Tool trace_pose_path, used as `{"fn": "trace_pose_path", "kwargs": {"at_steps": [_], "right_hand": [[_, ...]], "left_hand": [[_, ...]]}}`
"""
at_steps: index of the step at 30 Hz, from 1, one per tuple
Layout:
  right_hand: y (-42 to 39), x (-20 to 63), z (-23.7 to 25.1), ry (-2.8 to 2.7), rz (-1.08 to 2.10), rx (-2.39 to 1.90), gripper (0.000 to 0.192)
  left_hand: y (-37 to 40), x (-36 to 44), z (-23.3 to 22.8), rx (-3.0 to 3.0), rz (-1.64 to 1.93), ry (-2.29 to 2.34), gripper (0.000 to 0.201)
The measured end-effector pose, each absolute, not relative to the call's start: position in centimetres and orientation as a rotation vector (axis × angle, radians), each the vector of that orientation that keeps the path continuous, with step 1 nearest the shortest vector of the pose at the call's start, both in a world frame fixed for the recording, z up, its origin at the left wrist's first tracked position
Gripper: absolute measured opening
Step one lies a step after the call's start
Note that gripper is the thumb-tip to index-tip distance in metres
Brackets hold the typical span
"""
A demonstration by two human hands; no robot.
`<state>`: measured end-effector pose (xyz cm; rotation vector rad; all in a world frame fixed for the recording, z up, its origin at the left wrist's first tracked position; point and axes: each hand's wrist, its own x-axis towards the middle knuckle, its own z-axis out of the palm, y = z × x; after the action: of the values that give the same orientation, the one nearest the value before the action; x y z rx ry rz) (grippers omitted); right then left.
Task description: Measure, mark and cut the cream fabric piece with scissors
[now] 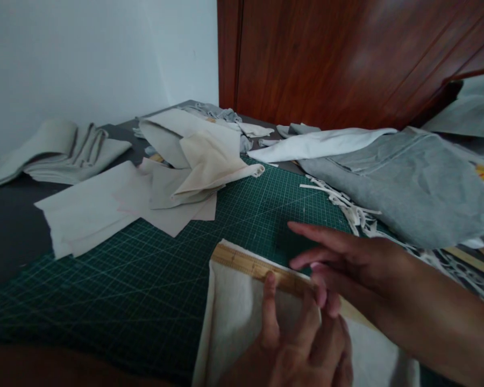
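Note:
A wooden ruler lies along the far edge of a white fabric piece on the green cutting mat. My left hand presses down on the fabric, its fingertips against the ruler's near side. Reaching in from the right, my right hand hovers over the ruler's right part with fingers stretched out and apart, holding nothing that I can see. The ruler's right end is hidden under my hands.
Cut cream fabric pieces lie at the mat's far left, folded cloth behind them. Grey fabric and white trimmed strips sit at the right. A dark wooden door stands behind.

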<state>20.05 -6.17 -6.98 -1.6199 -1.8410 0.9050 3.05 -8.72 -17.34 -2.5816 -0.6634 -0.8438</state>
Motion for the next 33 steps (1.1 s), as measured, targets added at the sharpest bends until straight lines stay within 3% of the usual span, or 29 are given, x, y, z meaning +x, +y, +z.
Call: {"fn": "trace_pose_path", "kwargs": {"at_steps": [2, 4, 10, 16, 19, 27, 33], "right_hand": [[-3.4, 17.8, -6.0, -1.637, 1.182, -1.562, 0.048], [-1.2, 16.5, -5.4, -1.567, 1.268, -1.542, 0.035], [1.9, 15.0, -6.4, -1.884, 1.232, -1.410, 0.005], [3.5, 13.8, -7.6, -1.856, 1.353, -1.279, 0.018], [3.7, 13.3, -7.5, -1.850, 1.354, -1.301, 0.008], [3.5, 12.4, -6.8, -2.260, 0.967, -1.301, 0.014], [3.3, 11.7, -6.3, -2.342, 0.858, -1.303, 0.014]], "left_hand": [[-8.8, 3.2, -17.5, -2.556, -0.849, -0.691, 0.033], [-8.8, 3.5, -17.7, -2.531, -0.882, -0.715, 0.032], [-8.8, 3.9, -18.1, -2.488, -0.967, -0.729, 0.026], [-8.8, 4.0, -18.2, -2.461, -0.927, -0.718, 0.023], [-8.9, 4.1, -18.2, -2.468, -0.940, -0.742, 0.024], [-9.0, 4.2, -18.2, -2.483, -0.997, -0.764, 0.022], [-9.1, 4.0, -18.2, -2.508, -0.914, -0.751, 0.026]]}}
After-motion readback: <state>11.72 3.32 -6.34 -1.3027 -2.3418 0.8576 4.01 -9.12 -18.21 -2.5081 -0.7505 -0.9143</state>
